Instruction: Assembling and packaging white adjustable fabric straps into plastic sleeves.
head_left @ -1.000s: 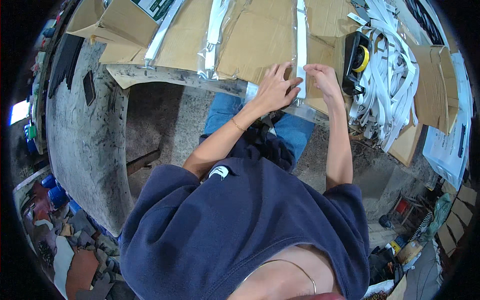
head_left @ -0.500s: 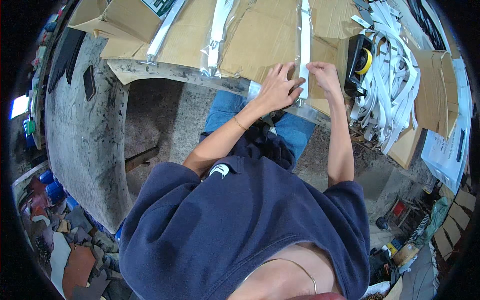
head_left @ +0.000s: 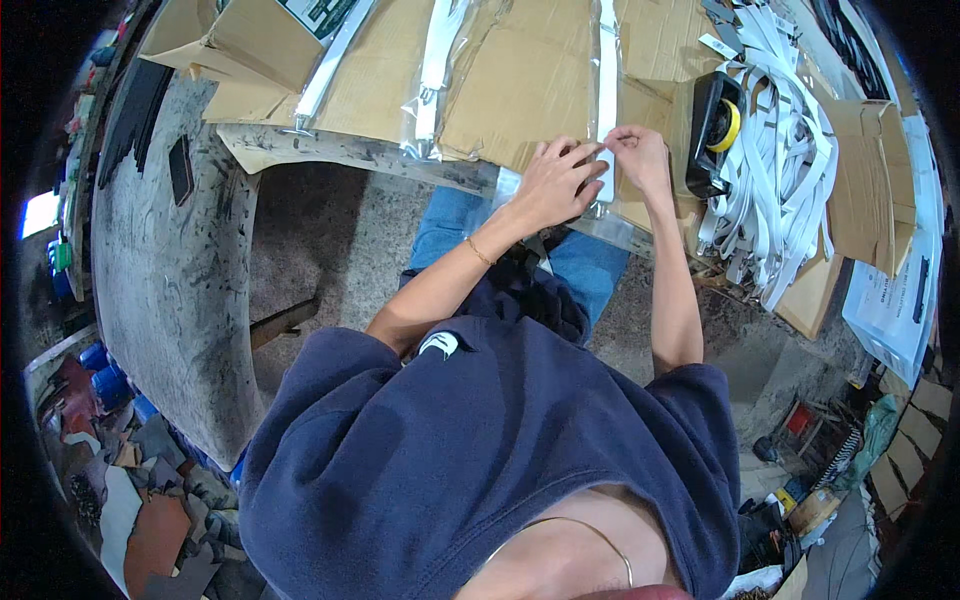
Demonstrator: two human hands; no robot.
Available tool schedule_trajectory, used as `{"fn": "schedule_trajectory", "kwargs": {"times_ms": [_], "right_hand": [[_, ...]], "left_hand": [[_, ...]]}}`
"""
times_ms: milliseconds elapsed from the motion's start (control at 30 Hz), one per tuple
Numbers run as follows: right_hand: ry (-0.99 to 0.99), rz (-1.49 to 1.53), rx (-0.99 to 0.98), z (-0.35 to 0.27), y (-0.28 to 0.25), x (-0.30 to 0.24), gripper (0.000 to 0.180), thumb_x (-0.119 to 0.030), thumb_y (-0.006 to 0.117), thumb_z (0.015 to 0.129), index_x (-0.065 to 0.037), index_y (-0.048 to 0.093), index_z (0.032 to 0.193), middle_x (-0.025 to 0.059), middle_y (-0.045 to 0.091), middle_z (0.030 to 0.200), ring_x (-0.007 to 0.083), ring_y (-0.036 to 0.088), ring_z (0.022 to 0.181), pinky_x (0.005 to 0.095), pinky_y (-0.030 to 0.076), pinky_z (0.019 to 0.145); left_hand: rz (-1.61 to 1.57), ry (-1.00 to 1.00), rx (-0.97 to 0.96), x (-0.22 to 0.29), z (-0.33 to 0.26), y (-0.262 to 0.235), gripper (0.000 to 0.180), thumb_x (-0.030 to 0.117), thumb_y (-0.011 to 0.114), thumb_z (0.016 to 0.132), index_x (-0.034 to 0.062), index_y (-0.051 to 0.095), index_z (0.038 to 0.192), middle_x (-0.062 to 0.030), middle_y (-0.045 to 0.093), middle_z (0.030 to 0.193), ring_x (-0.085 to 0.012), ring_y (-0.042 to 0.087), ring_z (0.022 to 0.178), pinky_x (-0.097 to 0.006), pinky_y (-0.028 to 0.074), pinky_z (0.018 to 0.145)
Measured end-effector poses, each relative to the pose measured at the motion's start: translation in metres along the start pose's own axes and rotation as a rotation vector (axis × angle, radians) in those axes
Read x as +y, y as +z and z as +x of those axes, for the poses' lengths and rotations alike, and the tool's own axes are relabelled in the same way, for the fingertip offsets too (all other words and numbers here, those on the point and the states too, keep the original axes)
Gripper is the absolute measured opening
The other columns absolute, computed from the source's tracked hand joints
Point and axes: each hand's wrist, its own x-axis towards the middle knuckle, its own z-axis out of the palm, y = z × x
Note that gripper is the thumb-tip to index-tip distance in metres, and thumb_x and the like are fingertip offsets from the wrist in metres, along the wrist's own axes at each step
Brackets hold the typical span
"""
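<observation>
Hands meet at the near edge of the tabletop (head_left: 330, 150), which is covered in flattened brown cardboard. The left hand (head_left: 550, 185) lies with fingers spread flat, pressing on the lower end of a long white strip (head_left: 606, 70) that runs straight away from both hands across the cardboard. The right hand (head_left: 640, 155) sits just beside it, touching it, its grip pinched together on the strip's near end. Under both hands lies a clear plastic sleeve (head_left: 600, 225), hanging slightly over the tabletop's edge above the person's blue-jeaned knees. Just right of the right hand stands a black tape dispenser with a yellow roll (head_left: 715, 130), and beyond that a loose heap of white strips (head_left: 780, 190). Well off to the left of the left hand, another bagged white strip (head_left: 435, 70) lies on the cardboard.
</observation>
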Motion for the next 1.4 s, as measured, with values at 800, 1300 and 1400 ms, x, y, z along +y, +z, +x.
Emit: {"fn": "schedule_trajectory", "kwargs": {"times_ms": [800,1300,1400], "right_hand": [[0.012,-0.133,0.084,0.007,0.001,0.002,0.057,-0.025,0.082,0.068,-0.001,0.056,0.112,0.0215,0.066,0.094,0.0370,0.064,0.091,0.0421,0.049,0.080],[-0.001,-0.085,0.175,-0.019,0.008,-0.020,0.051,-0.023,0.076,0.073,-0.003,0.055,0.115,0.0240,0.065,0.096,0.0411,0.063,0.091,0.0460,0.048,0.080],[0.006,-0.083,0.232,-0.015,0.001,-0.011,0.049,-0.020,0.073,0.074,-0.003,0.055,0.116,0.0225,0.065,0.090,0.0409,0.063,0.088,0.0460,0.048,0.078]], "left_hand": [[-0.042,-0.017,-0.015,-0.004,0.001,-0.006,0.028,0.024,0.063,0.083,0.0123,0.067,0.109,-0.0095,0.058,0.123,-0.0318,0.052,0.106,-0.043,0.042,0.090],[0.483,-0.611,0.017,-0.155,0.046,-0.144,0.044,0.019,0.067,0.075,-0.0068,0.059,0.109,-0.0226,0.063,0.095,-0.0410,0.059,0.093,-0.048,0.048,0.078],[0.095,-0.564,-0.049,-0.123,0.059,-0.163,0.040,0.016,0.069,0.076,-0.0074,0.059,0.108,-0.0181,0.066,0.082,-0.0324,0.064,0.077,-0.042,0.051,0.071]]}}
